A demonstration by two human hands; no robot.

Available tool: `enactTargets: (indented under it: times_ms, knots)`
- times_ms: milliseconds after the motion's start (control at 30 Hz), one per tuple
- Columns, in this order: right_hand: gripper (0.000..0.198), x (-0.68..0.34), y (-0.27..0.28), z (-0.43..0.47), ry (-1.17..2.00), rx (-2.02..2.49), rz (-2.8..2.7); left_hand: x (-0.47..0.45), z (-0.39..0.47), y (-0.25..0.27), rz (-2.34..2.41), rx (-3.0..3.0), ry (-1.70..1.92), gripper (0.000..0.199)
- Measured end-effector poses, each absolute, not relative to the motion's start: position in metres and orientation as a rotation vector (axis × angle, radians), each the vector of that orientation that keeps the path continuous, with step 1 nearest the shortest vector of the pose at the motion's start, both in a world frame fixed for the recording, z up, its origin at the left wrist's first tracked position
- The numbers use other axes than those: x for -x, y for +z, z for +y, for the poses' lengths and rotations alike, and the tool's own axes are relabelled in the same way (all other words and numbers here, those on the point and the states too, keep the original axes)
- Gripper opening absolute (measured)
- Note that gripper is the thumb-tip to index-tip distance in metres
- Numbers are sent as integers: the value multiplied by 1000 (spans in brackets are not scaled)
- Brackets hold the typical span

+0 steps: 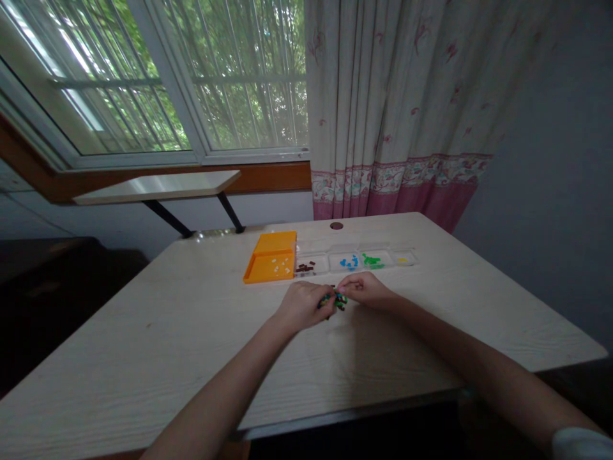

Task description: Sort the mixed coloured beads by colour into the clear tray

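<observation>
My left hand [305,304] is closed around a small model of building bricks [340,301] in green, brown, blue and yellow, held just above the table. Part of the model is hidden by my fingers. At its upper right edge, my right hand [366,289] has its fingers pinched together against it; whatever tiny piece may be between them is too small to make out. Behind my hands lies an orange tray [253,271] with several white bricks [281,266]. Clear trays hold brown bricks [305,267], blue bricks [349,262], green bricks [370,260] and yellow bricks [403,260].
The pale wooden table [201,326] extends to both sides of my hands. A raised shelf [163,185] on black legs stands at the back left. A round dark cap [336,225] is set in the tabletop. A window and a curtain [383,115] rise behind.
</observation>
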State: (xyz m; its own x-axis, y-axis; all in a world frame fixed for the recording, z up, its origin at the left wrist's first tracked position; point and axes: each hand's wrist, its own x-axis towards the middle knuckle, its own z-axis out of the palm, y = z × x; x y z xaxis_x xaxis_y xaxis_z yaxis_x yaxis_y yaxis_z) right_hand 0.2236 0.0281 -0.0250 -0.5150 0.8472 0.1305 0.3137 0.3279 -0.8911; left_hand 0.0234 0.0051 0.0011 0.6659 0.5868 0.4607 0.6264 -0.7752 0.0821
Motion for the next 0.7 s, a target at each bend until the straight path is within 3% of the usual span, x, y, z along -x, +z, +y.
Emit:
enactTargets:
  times_ms: [300, 700]
  knots:
    - [42, -218, -25, 27, 1406, 1010, -1868, -25, 4, -1, -957, 2773, -779, 17]
    - [43, -216, -23, 28, 1501, 1013, -1738, -23, 7, -3, -1196, 2892, -943, 18]
